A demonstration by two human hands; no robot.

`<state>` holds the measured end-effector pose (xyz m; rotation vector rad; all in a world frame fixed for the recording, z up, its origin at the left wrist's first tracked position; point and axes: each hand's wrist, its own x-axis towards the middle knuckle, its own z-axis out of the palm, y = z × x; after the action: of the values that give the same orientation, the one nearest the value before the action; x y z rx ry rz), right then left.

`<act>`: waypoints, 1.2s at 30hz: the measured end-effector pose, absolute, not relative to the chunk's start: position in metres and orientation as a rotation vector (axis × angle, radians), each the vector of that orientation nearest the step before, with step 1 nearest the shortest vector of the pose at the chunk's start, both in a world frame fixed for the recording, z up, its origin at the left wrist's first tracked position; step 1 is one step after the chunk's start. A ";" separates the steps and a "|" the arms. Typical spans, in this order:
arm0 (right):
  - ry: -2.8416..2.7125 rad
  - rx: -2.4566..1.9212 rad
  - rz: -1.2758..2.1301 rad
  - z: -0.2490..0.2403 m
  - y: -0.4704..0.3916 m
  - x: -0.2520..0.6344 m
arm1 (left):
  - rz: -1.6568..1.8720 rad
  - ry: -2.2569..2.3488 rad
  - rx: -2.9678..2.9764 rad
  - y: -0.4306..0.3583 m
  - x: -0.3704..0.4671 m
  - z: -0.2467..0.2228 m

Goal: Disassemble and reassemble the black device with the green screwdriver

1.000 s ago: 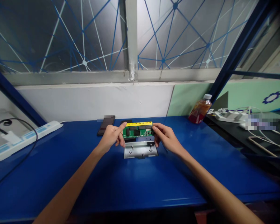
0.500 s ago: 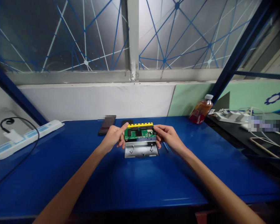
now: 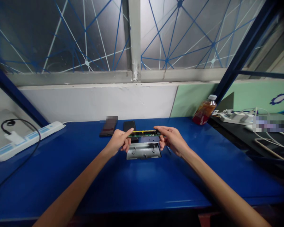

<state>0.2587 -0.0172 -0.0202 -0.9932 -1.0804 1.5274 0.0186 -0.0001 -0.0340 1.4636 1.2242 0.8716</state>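
A green circuit board point(image 3: 144, 134) with a yellow-topped row of connectors is gripped at both ends, seen nearly edge-on. My left hand point(image 3: 119, 141) pinches its left end, thumb on top. At the right end my right hand point(image 3: 171, 138) closes on it with thumb and fingers. Below and nearer to me, a metal housing point(image 3: 144, 151) lies with its inner side up, showing small posts and screw holes. A thin tool, perhaps a screwdriver point(image 3: 168, 150), rests partly hidden beside my right hand.
Behind the board lie a dark phone point(image 3: 109, 126) and a black flat case point(image 3: 129, 125) on the blue table point(image 3: 142, 186). A drink bottle point(image 3: 204, 110) stands back right. At left is a white power strip point(image 3: 26, 142) with a black cable.
The circuit board has tipped from showing its component face to nearly edge-on. Both hands have turned with it and still hold its ends. The metal housing stays in place.
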 end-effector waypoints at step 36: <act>-1.660 -0.855 0.772 -0.020 -0.033 0.253 | 1.062 1.092 1.463 0.003 0.017 -0.027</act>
<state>0.2526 -0.0330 -0.0203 -0.8547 -1.6595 0.7720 0.0175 0.0030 -0.0267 1.4631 1.0919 1.0621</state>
